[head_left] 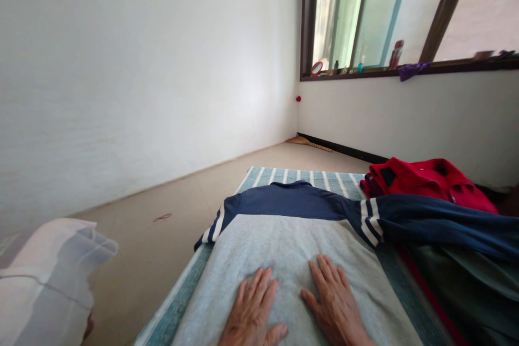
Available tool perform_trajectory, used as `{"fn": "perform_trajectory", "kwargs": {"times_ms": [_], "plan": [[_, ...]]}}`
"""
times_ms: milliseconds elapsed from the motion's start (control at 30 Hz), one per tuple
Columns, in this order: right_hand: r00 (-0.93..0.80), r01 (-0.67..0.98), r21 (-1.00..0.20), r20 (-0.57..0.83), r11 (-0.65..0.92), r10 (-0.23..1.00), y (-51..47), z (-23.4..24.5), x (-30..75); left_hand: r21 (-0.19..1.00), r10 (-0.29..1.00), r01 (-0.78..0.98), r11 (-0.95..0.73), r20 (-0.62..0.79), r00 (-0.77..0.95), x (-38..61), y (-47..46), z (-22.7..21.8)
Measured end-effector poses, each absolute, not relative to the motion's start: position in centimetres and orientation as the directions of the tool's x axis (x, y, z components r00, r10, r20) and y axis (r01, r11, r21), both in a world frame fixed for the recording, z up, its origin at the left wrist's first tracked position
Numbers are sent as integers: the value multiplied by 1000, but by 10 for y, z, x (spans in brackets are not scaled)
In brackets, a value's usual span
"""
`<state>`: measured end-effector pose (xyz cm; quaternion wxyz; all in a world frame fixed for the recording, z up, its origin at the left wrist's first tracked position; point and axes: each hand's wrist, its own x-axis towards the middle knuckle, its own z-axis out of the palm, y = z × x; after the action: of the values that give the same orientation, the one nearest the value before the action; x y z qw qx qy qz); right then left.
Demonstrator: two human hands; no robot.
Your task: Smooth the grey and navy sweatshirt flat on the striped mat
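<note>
A grey and navy long-sleeved shirt (292,248) lies spread out in front of me, its collar at the far end. White stripes ring both sleeves; the right one stretches out to the side, while most of the left one is out of sight. My left hand (255,308) rests flat on the grey body of the shirt, fingers extended. To its right, my right hand (334,300) also presses flat on the cloth with the fingers slightly spread. Neither hand grasps anything. Beneath the shirt is a blue-green striped mat (324,178).
A folded red garment (430,178) sits at the right, beyond the outstretched sleeve, with dark green cloth (474,281) nearer me. At the lower left stands a whitish translucent bag (48,281). Small items line the window sill (365,72). A brush-like object (308,143) lies in the corner.
</note>
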<state>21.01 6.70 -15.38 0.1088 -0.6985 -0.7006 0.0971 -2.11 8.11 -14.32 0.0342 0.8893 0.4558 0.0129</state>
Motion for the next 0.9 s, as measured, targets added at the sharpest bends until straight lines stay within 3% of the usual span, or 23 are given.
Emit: {"fn": "perform_trajectory", "kwargs": {"times_ms": [500, 900], "plan": [[5, 942, -335, -5, -6, 1000, 66, -145, 210, -1, 803, 803, -595, -12, 595, -21, 81, -140], [7, 942, -336, -31, -18, 999, 65, -136, 209, -32, 780, 783, -621, 79, 621, -24, 81, -143]]}}
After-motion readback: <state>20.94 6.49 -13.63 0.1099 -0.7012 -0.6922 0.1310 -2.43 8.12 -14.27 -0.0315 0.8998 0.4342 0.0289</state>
